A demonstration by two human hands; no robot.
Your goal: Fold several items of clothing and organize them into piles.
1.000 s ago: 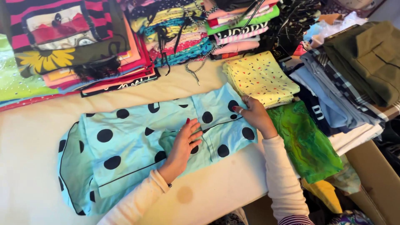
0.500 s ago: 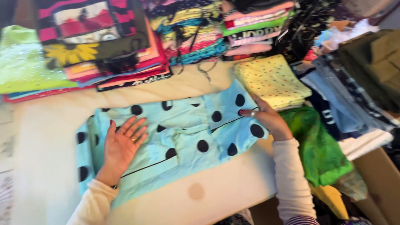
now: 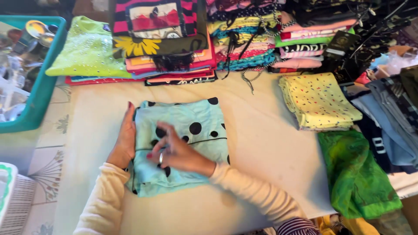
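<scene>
A light blue garment with black dots (image 3: 191,126) lies folded into a rough square on the cream table top (image 3: 261,143). My left hand (image 3: 125,139) rests edge-on against the garment's left side, fingers straight. Flat on top of the folded cloth lies my right hand (image 3: 174,150), fingers spread, with a ring on one finger. Neither hand grips anything.
Stacks of folded clothes line the back: a lime green top (image 3: 89,52), striped and sunflower pieces (image 3: 161,39), mixed colours (image 3: 244,39). A yellow speckled stack (image 3: 318,100) and a green cloth (image 3: 357,174) lie right. A teal bin (image 3: 41,87) stands left.
The garment was spread wide and is now folded over into a compact square. My right hand moved from its right edge to the top; my left hand shifted to its left side.
</scene>
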